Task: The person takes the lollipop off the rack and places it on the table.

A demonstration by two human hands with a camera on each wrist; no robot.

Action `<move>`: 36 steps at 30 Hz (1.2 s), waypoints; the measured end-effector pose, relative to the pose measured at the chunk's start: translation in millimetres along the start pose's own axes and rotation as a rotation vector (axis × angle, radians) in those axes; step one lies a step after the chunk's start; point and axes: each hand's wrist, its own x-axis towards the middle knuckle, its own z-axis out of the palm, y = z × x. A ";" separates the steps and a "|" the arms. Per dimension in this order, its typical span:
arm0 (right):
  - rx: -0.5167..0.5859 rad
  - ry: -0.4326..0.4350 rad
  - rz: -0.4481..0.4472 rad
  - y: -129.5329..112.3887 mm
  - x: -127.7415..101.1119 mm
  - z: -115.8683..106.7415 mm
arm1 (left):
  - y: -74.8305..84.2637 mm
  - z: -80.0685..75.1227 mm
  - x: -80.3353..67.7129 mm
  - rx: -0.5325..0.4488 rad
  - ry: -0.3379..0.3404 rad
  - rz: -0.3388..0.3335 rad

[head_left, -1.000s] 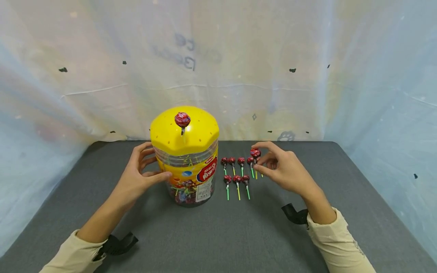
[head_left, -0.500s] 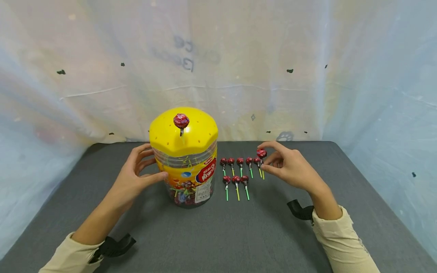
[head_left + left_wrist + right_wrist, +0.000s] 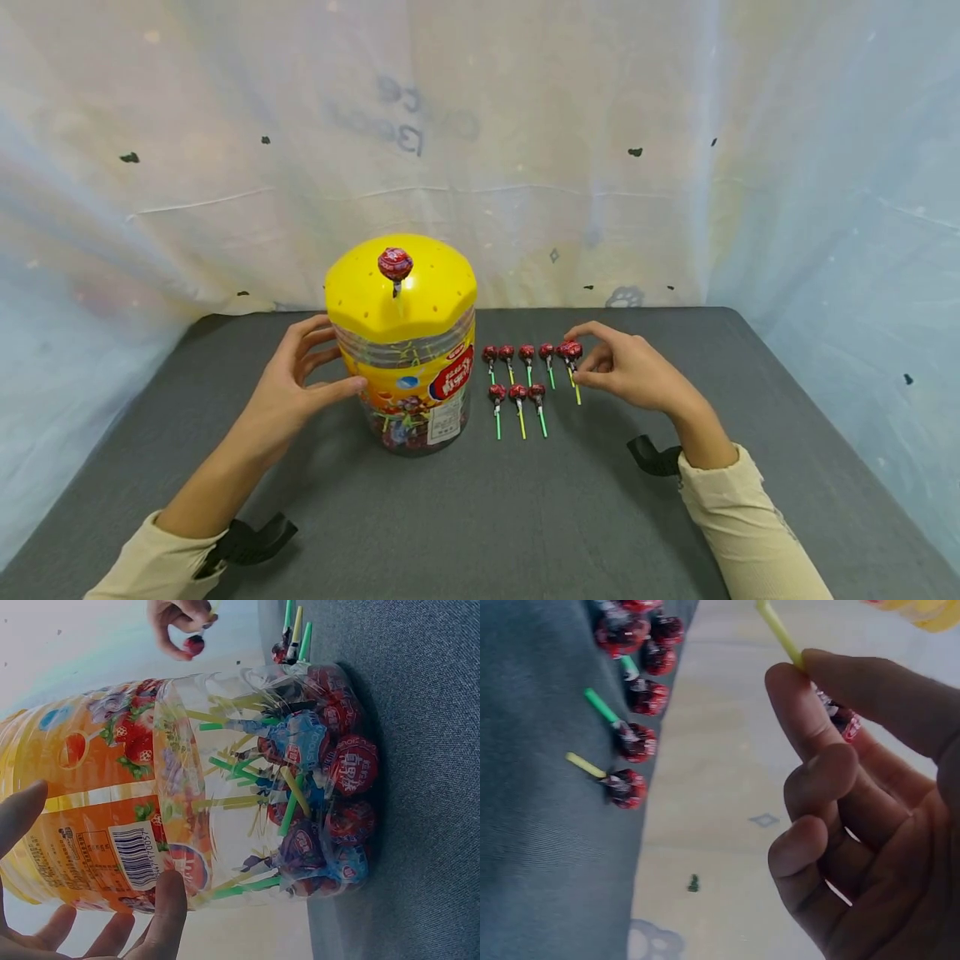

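Note:
A clear plastic lollipop jar [image 3: 420, 367] with a yellow lid stands left of centre in the head view. My left hand [image 3: 298, 383] holds its left side, thumb toward the front and fingers round the back. Upright on the lid stands a red-wrapped lollipop [image 3: 395, 264]. My right hand [image 3: 630, 367] pinches another red lollipop [image 3: 573, 350] at the right end of the back row; its yellow stick [image 3: 781, 634] shows between thumb and finger in the right wrist view. Its head partly covers the row's last lollipop. More lollipops [image 3: 352, 769] fill the jar's bottom.
Several red lollipops lie right of the jar in two rows, a back row [image 3: 527, 354] and a shorter front row [image 3: 518, 393], sticks toward me. All stand on a dark grey table [image 3: 480, 517]. A pale curtain [image 3: 555, 167] hangs behind and at both sides.
My right hand has carried its lollipop right, past the back row's end, then lowered it toward the table. The left hand stays on the jar.

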 end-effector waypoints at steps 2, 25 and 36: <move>0.016 -0.023 0.017 4.7 2.6 3.6 | 0.1 0.1 0.1 0.000 0.001 0.000; 0.007 -0.150 0.092 23.6 16.3 35.0 | -2.4 -0.5 -3.4 0.009 0.015 0.008; -0.016 -0.178 0.138 27.1 17.7 39.3 | -0.3 0.9 0.8 0.021 0.013 0.009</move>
